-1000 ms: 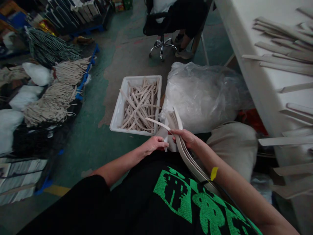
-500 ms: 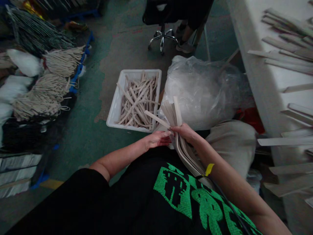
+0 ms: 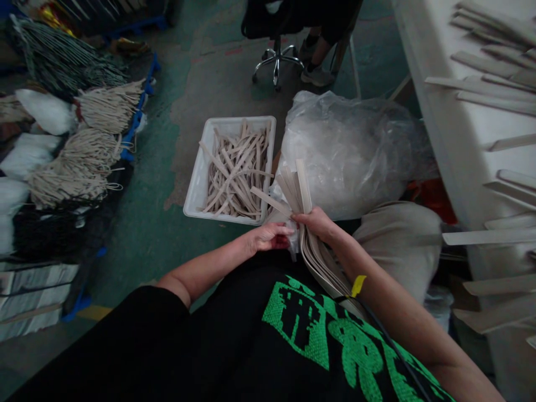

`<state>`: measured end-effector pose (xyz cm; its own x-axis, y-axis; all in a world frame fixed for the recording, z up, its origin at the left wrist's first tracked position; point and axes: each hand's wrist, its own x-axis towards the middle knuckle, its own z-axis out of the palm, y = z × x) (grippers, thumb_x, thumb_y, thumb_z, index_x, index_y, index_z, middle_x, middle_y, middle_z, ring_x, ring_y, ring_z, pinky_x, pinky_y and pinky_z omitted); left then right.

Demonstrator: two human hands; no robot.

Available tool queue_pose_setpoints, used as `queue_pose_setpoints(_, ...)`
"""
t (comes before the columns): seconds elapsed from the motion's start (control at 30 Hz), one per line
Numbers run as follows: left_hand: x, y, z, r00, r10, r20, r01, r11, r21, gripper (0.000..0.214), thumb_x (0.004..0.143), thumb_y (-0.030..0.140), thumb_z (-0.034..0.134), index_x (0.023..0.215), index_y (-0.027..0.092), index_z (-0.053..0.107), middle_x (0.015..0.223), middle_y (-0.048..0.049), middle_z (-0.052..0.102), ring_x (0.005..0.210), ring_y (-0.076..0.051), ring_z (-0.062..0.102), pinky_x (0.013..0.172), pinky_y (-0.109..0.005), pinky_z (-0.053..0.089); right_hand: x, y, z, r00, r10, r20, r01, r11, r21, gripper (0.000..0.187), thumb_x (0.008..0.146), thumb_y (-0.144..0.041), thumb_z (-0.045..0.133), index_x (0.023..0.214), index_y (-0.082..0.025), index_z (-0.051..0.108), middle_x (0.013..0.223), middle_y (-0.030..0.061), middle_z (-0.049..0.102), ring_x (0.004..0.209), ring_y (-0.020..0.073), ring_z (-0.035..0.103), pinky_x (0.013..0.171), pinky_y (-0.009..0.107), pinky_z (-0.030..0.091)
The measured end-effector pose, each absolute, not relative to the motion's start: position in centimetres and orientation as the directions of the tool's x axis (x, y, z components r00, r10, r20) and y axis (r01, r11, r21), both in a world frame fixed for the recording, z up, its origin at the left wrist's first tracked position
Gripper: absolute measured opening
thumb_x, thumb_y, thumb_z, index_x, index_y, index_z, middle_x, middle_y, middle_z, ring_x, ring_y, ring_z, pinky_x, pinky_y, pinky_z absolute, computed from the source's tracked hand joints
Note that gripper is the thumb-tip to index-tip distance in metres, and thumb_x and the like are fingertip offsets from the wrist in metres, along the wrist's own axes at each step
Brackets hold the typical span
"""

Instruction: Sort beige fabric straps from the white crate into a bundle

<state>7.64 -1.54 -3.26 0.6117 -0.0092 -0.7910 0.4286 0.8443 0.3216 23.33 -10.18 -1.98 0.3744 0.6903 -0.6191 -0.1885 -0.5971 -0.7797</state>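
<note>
My right hand [image 3: 317,221] is closed round a bundle of flat beige straps [image 3: 317,258]. Their upper ends fan out above the fist, and the rest curves down along my shirt. A thin clear plastic bag [image 3: 293,244] hangs beside the bundle. My left hand [image 3: 271,237] pinches its edge, fingers bent toward the straps; the fingertips are partly hidden. One strap end [image 3: 270,201] sticks out to the left over both hands. Just beyond, a white plastic bin [image 3: 195,192] holds a tangle of similar straps [image 3: 238,173].
A large clear plastic sack [image 3: 335,151] lies right of the bin, by my knee. Along the right runs a white table [image 3: 431,33] with straps overhanging its edge. Bundled cords [image 3: 79,162] lie on pallets at left. A person's feet [image 3: 318,75] and an office chair [image 3: 276,56] are ahead.
My left fingers have drawn together on the clear plastic, which now shows more plainly between my hands. My right hand keeps its hold on the straps. The view has shifted slightly.
</note>
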Motion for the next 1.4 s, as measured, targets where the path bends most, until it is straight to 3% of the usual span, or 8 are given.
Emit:
queue_pose_setpoints(0.33,7.3,-2.4,-2.9,0.627,-0.168,-0.761,0.564,0.772,0.295,0.034,0.056,0.016,0.090,0.079,0.014,0.066,0.067,-0.0002,0.068,0.056,-0.010,0.062,0.064,-0.027,0.054,23.7,-10.2,-1.9,0.418,0.699,-0.580,-0.075,-0.610,-0.789,0.017,0.062,-0.030,0.068,0.055,-0.018,0.059,0.048,-0.0031,0.054,0.049,0.0121,0.048,0.052,0.026,0.039)
queue_pose_setpoints(0.53,7.0,-2.5,-2.0,0.645,-0.167,-0.746,0.679,0.573,0.459,0.035,0.054,0.032,0.093,0.065,0.013,0.066,0.058,-0.0003,0.064,0.050,-0.009,0.057,0.058,-0.025,0.048,23.7,-10.2,-1.6,0.409,0.704,-0.581,-0.048,-0.619,-0.784,0.018,0.063,-0.028,0.068,0.051,-0.018,0.057,0.047,-0.0024,0.053,0.049,0.0119,0.047,0.052,0.026,0.038)
queue_pose_setpoints(0.77,6.5,-3.0,-1.3,0.717,-0.081,-0.693,0.670,0.354,0.652,0.027,0.063,0.039,0.086,0.070,0.015,0.075,0.066,-0.0011,0.071,0.065,-0.012,0.061,0.072,-0.025,0.048,23.5,-10.3,-2.0,0.412,0.702,-0.580,-0.046,-0.620,-0.783,0.019,0.063,-0.027,0.067,0.048,-0.018,0.058,0.042,-0.0019,0.052,0.044,0.0117,0.045,0.048,0.026,0.036)
queue_pose_setpoints(0.93,6.0,-3.5,-1.0,0.738,-0.045,-0.673,0.561,0.595,0.576,0.040,0.056,0.045,0.089,0.073,0.012,0.074,0.075,-0.0073,0.074,0.069,-0.015,0.066,0.075,-0.028,0.052,24.1,-10.4,-1.4,0.411,0.692,-0.593,-0.106,-0.610,-0.785,0.019,0.064,-0.032,0.067,0.055,-0.016,0.062,0.045,0.0004,0.057,0.043,0.0121,0.047,0.044,0.025,0.037)
queue_pose_setpoints(1.03,6.3,-0.6,0.4,0.732,0.129,-0.669,0.331,0.791,0.515,0.037,0.058,0.039,0.091,0.071,0.012,0.069,0.071,-0.0072,0.072,0.064,-0.015,0.067,0.069,-0.028,0.055,25.3,-11.0,0.0,0.418,0.687,-0.594,-0.148,-0.594,-0.791,0.025,0.067,-0.037,0.066,0.073,-0.013,0.071,0.053,0.0038,0.063,0.046,0.0146,0.054,0.043,0.025,0.040)
queue_pose_setpoints(1.13,6.0,5.9,5.1,0.636,0.491,-0.595,-0.039,0.791,0.610,0.026,0.074,0.031,0.083,0.070,0.014,0.064,0.067,-0.0028,0.068,0.061,-0.012,0.065,0.066,-0.026,0.055,26.7,-11.9,1.2,0.474,0.651,-0.594,-0.228,-0.560,-0.796,0.033,0.066,-0.043,0.070,0.078,-0.012,0.073,0.052,0.0032,0.062,0.046,0.0149,0.054,0.040,0.024,0.039)
queue_pose_setpoints(1.27,4.2,15.1,15.6,0.301,0.920,-0.250,-0.432,0.365,0.824,0.025,0.093,0.038,0.064,0.081,0.017,0.062,0.068,0.0036,0.065,0.063,-0.007,0.064,0.070,-0.020,0.054,27.5,-13.2,2.7,0.604,0.583,-0.543,-0.326,-0.442,-0.836,0.033,0.059,-0.046,0.079,0.066,-0.015,0.069,0.055,0.0038,0.064,0.044,0.0140,0.053,0.038,0.024,0.040)
queue_pose_setpoints(1.4,2.9,17.3,21.3,0.099,0.993,0.070,-0.584,0.001,0.811,0.036,0.106,0.033,0.034,0.098,0.013,0.062,0.081,0.0051,0.068,0.070,-0.001,0.062,0.083,-0.021,0.052,27.1,-14.6,5.0,0.651,0.614,-0.446,-0.241,-0.390,-0.889,0.038,0.061,-0.051,0.080,0.062,-0.016,0.067,0.053,0.0035,0.062,0.042,0.0140,0.052,0.038,0.025,0.040)
